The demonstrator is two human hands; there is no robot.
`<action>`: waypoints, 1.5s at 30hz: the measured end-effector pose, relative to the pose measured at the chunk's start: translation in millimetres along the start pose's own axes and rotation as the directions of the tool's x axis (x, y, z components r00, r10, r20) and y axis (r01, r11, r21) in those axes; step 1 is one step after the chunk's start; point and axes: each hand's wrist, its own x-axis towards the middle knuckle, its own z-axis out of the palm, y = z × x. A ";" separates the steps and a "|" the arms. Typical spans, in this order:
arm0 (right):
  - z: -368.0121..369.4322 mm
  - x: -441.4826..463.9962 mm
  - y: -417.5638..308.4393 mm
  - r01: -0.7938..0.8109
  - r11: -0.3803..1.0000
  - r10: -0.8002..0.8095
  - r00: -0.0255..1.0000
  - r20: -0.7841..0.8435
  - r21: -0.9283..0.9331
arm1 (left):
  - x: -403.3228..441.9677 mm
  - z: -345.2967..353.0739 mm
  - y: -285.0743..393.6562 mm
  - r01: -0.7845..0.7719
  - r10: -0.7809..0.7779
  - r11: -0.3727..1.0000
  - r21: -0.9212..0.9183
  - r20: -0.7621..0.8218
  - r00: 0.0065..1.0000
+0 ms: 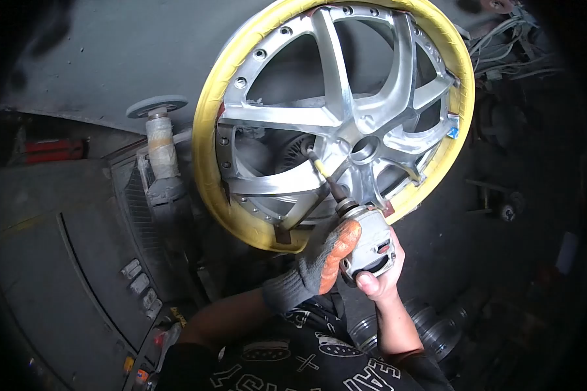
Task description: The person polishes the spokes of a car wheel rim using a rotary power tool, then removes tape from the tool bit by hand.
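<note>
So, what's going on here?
A person grips a power tool in both hands, the left hand gloved and the right hand bare. Its narrow tip is close to the middle of a silver wheel; whether it touches is hard to tell. Yellow wrapping covers the wheel's outer rim.

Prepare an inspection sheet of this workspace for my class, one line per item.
Surface: gray surface behind the wheel, marked in places.
Job's things: silver spoked wheel with yellow wrapping around its rim; power tool aimed at it, contact unclear.
Clutter: small pale blocks at lower left; red object at far left.
Hands: gloved left hand and bare right hand, both gripping the power tool.
Cables: tangled pale bundle, upper right.
Surroundings: gray disc on a wrapped post; edges dim.
</note>
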 end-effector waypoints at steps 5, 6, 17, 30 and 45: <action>4.9 -7.6 -2.8 0.009 0.999 -0.008 1.000 0.015 -0.052 | -10.3 0.5 3.1 0.017 -0.015 0.998 -0.057 0.036 0.999; 11.1 -11.8 -1.2 0.010 0.998 -0.008 1.000 0.025 -0.065 | -18.3 0.1 8.4 0.027 -0.024 0.996 -0.084 0.028 0.999; 89.1 -37.5 4.1 0.157 0.939 -0.130 0.986 0.107 -0.306 | -76.5 -47.0 52.6 0.201 -0.188 0.919 -0.340 0.071 0.980; 53.8 -47.5 0.1 0.069 0.997 -0.070 0.996 -0.059 -0.018 | -58.6 -7.1 58.3 0.134 -0.142 0.989 0.067 0.140 0.980; -76.7 -25.3 2.2 -0.314 0.933 0.338 0.933 -0.128 0.174 | 25.5 49.0 -16.7 0.220 -0.225 0.974 0.045 0.174 0.959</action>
